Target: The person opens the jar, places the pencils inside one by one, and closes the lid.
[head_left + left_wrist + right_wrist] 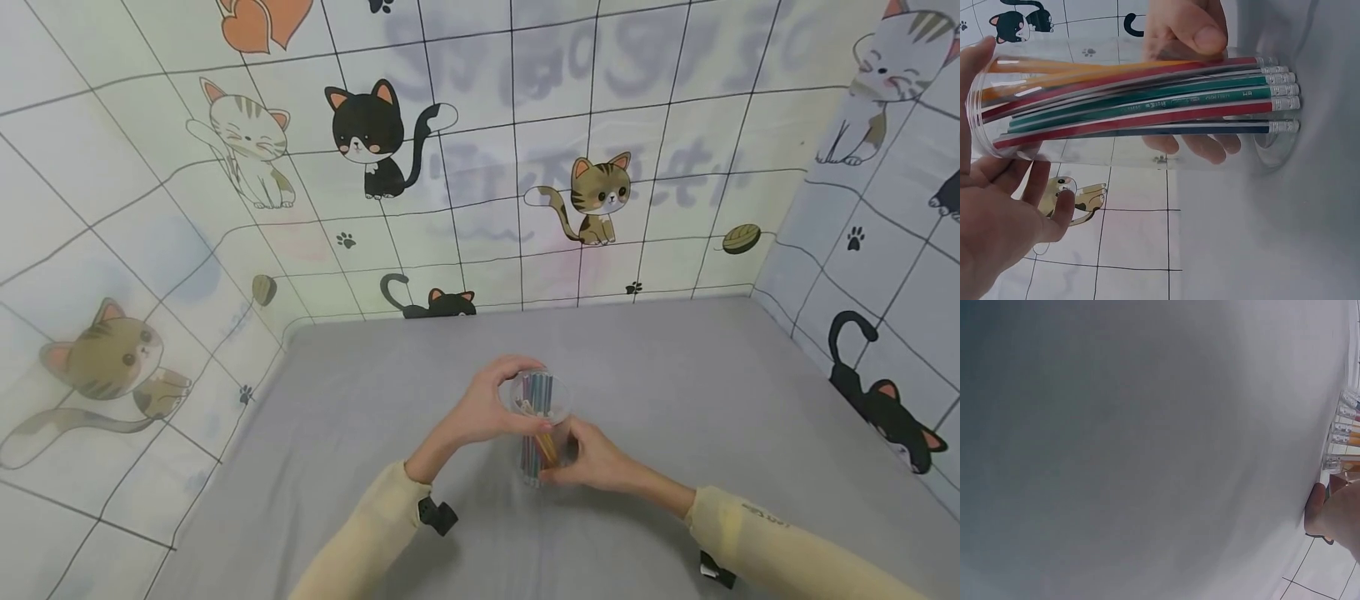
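Observation:
A clear cylindrical jar [1129, 150] holds several pencils [1197, 97] in green, red, dark blue and yellow-orange. It is roughly upright, its base close over the grey cloth, with the pencils' eraser ends at the bottom. My left hand [483, 408] grips the jar around its top rim, thumb on the near side and fingers on the far side. Lower down, my right hand [592, 458] holds the jar's side between thumb and fingers. The right wrist view catches only part of that hand and the pencils' eraser ends at its right edge.
A grey cloth [375, 400] covers the table. White hanging fabric [480, 208] with grid lines and printed cats stands at the back and both sides. Dark wrist devices [437, 515] are strapped at both pale yellow sleeves [367, 533].

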Tool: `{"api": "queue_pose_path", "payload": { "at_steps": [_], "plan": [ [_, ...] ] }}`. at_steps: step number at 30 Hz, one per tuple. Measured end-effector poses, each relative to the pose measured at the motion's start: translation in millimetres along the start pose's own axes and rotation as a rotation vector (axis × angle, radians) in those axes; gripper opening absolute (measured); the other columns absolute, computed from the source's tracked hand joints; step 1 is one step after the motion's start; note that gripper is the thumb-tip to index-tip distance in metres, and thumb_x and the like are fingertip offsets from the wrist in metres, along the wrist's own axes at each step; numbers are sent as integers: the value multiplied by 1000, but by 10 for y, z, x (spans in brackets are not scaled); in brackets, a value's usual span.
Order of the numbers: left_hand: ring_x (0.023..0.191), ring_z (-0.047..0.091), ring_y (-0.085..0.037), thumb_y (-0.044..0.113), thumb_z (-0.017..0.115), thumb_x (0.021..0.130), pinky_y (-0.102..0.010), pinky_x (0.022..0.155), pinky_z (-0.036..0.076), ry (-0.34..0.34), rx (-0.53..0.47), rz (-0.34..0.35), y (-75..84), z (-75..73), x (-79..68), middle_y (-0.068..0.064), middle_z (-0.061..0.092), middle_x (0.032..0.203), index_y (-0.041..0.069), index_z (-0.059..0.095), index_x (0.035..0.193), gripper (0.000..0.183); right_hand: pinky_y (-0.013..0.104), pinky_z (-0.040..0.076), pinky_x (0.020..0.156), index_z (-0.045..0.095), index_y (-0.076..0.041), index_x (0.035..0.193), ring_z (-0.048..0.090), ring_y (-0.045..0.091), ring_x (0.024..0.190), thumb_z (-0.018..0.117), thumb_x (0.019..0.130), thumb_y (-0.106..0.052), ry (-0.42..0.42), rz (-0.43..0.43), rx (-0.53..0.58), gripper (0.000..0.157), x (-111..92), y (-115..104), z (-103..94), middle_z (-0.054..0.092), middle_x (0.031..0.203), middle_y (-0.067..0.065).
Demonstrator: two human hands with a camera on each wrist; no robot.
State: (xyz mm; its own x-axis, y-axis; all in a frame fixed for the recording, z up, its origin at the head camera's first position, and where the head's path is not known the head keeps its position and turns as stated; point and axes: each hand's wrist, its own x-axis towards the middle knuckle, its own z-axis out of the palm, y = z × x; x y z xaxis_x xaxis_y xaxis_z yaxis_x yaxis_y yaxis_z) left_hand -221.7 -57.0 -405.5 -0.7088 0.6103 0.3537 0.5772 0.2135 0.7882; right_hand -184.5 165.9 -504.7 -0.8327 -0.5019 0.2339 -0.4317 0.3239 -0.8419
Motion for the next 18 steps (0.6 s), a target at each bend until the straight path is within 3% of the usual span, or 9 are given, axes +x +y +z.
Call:
{"api": "queue_pose_path", "payload": {
  "at_steps": [13, 16, 18],
  "plan": [
    [120, 54, -18, 11, 83, 77, -43, 105, 40, -126, -98, -14, -100, -73, 33, -2, 61, 130, 7, 59, 136, 64, 39, 46, 96, 50, -7, 139, 57, 25, 116, 87, 77, -28, -37, 25, 12, 74, 7, 8, -28, 59, 131, 6],
    [122, 52, -16, 19, 82, 80, -43, 104, 39, -136, -98, -15, -125, -71, 39, 0, 60, 133, 10, 56, 140, 66, 40, 46, 96, 47, -8, 142, 56, 26, 117, 87, 77, -27, -35, 24, 16, 78, 6, 19, -33, 58, 133, 8],
    [129, 48, -16, 34, 81, 82, -44, 105, 38, -142, -87, -11, -135, -65, 35, 0, 56, 140, 11, 51, 145, 74, 42, 45, 98, 44, -8, 144, 55, 28, 119, 87, 77, -26, -33, 19, 22, 81, 5, 25, -38, 57, 135, 9]
  ]
}}
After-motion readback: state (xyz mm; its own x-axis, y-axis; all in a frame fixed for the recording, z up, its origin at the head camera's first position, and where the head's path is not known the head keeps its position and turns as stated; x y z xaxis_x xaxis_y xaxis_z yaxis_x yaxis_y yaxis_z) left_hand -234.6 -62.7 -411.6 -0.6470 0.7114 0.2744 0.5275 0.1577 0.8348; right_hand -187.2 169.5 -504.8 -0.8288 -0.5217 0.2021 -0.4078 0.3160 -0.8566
